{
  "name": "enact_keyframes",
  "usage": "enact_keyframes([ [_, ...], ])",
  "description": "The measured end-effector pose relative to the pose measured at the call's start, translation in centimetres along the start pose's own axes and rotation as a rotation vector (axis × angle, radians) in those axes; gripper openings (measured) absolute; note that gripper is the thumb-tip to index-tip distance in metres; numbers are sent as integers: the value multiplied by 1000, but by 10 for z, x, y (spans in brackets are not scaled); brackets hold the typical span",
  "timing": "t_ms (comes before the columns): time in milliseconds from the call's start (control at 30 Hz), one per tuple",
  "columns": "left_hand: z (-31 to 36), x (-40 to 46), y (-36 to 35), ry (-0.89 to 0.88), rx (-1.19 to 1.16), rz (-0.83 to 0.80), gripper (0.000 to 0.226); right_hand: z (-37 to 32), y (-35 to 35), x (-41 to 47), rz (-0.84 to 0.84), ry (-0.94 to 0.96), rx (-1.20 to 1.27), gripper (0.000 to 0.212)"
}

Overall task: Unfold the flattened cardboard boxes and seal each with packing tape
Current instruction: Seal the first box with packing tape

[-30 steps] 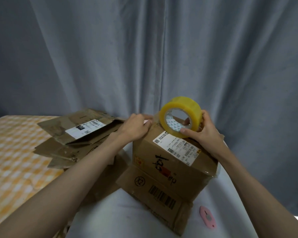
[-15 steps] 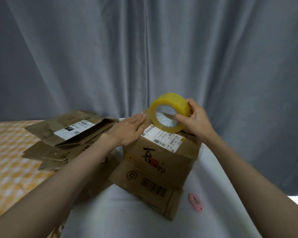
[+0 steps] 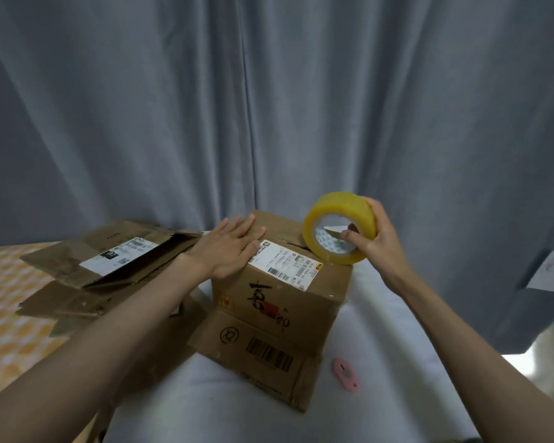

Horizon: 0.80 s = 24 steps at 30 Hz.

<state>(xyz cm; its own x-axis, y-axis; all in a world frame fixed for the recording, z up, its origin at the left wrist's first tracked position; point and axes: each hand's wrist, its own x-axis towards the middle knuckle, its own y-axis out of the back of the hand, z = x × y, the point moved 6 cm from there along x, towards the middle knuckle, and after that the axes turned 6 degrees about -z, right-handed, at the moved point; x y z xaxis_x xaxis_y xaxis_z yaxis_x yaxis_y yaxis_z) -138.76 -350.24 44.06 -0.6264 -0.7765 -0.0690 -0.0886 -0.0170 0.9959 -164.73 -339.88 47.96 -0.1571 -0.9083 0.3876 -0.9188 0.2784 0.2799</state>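
An unfolded brown cardboard box (image 3: 288, 302) with a white shipping label stands on the white surface, one bottom flap splayed toward me. My left hand (image 3: 231, 247) lies flat, fingers spread, on the box's top left. My right hand (image 3: 375, 241) grips a yellow roll of packing tape (image 3: 339, 228), thumb inside the core, with the roll resting on the box's top right edge. Several flattened cardboard boxes (image 3: 109, 257) lie stacked to the left.
A small pink cutter (image 3: 346, 374) lies on the white surface (image 3: 381, 330) right of the box. A yellow checked cloth (image 3: 7, 318) covers the left side. Grey curtains (image 3: 269, 107) hang close behind. A grey object with paper (image 3: 550, 276) sits at far right.
My right hand has drawn the tape roll from the middle of the box's top to its right edge. My left hand has flattened on the top left.
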Motion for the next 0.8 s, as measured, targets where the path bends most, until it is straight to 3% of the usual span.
enact_keyframes([
  [100,17,-3,5,2,-89,22,63,5,0,2,-1,-31,-44,57],
  [200,32,4,5,43,-143,-18,72,12,1,0,22,-78,-51,47],
  [333,53,13,7,59,-21,-8,104,16,-1,-1,3,-102,-38,38],
  [567,64,12,-3,7,-71,-26,98,-3,5,0,46,-68,-116,34],
  [800,63,11,-3,-2,-70,-39,96,-27,50,-21,146,-88,-406,30],
])
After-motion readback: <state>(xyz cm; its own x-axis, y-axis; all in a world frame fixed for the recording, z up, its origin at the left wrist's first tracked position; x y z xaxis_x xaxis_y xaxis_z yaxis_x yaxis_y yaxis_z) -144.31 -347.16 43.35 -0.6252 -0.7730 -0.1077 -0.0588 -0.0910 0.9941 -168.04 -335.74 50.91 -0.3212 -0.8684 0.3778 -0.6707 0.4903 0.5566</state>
